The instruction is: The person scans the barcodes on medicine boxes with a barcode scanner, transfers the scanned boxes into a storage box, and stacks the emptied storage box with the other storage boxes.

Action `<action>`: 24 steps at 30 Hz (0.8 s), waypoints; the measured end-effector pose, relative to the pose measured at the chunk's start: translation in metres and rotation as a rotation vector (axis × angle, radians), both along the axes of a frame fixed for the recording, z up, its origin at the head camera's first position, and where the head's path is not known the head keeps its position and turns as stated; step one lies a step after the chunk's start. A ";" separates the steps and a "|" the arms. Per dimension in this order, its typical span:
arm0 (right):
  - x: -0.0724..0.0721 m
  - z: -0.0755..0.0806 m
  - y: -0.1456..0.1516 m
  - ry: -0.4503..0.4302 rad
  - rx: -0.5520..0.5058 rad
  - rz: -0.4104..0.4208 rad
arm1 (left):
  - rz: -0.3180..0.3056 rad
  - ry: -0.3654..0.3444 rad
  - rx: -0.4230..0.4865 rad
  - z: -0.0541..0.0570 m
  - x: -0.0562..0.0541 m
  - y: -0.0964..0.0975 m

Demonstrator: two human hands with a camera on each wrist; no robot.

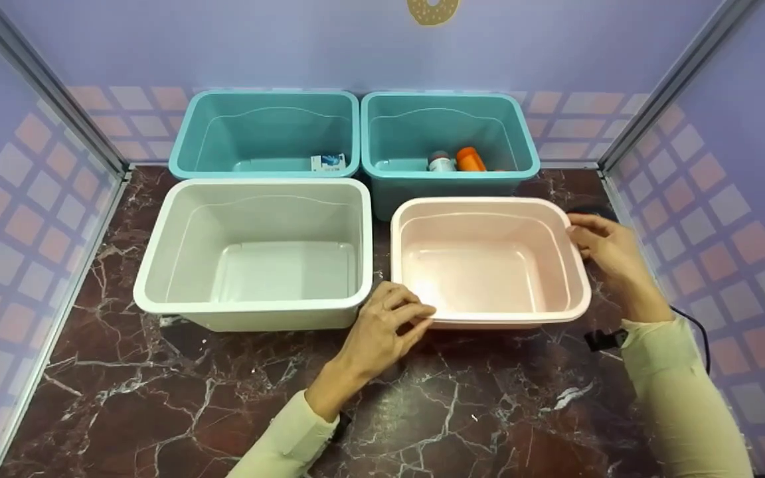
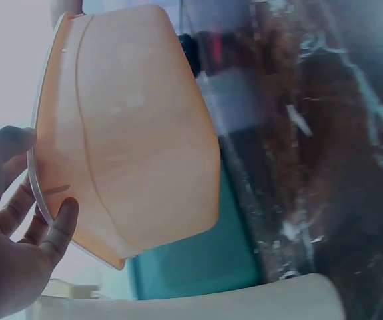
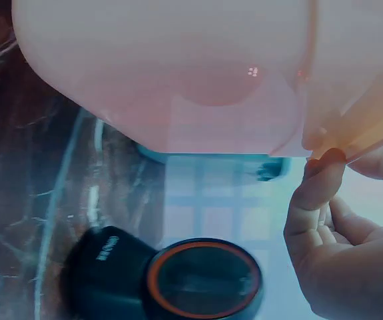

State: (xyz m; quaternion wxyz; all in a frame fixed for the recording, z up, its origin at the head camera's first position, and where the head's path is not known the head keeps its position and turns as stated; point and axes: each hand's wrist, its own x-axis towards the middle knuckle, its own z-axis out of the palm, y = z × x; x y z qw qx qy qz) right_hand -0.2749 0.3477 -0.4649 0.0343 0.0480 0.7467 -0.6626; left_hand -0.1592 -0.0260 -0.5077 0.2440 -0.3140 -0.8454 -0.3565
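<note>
A pale pink plastic bin (image 1: 469,272) stands at the front right of the table, with nothing visible inside it. My left hand (image 1: 386,332) grips its rim at the near left corner; the left wrist view shows thumb and fingers on both sides of the rim. At the far right side of the bin, my right hand (image 1: 611,255) pinches the rim, as the right wrist view also shows. Left of the pink bin is a larger white bin (image 1: 250,307), close beside my left hand.
Two teal bins stand along the back wall: the left one (image 1: 183,143) holds a small white-and-blue box (image 1: 328,162), the right one (image 1: 528,143) a white bottle (image 1: 441,162) and an orange bottle (image 1: 470,159). A black object with an orange ring (image 3: 204,277) lies right of the pink bin.
</note>
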 end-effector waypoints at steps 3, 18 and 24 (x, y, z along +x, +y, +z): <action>0.000 0.011 -0.001 0.015 -0.066 -0.007 | -0.003 0.014 0.007 0.011 0.000 -0.002; -0.001 0.061 -0.015 0.072 -0.341 -0.019 | -0.011 0.147 0.023 0.070 -0.005 -0.021; 0.000 0.073 -0.025 0.111 -0.369 0.019 | -0.035 0.165 0.033 0.083 -0.008 -0.037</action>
